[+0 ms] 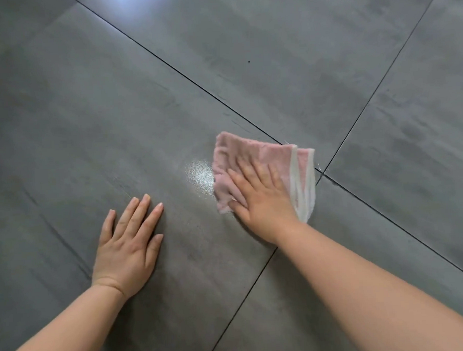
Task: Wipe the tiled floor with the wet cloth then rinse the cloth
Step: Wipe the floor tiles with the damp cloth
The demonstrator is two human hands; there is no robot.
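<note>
The one head-worn wide-angle camera looked forward and steeply down, close above the tiled floor point(286, 66), whose grout lines point(183, 74) ran diagonally across the frame.

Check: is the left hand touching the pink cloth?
Apart. The head view shows the left hand flat on the tiled floor, bare tile between it and the pink cloth under the right hand.

Soft even light, glare on floor point(147, 104), mostly sharp
</note>
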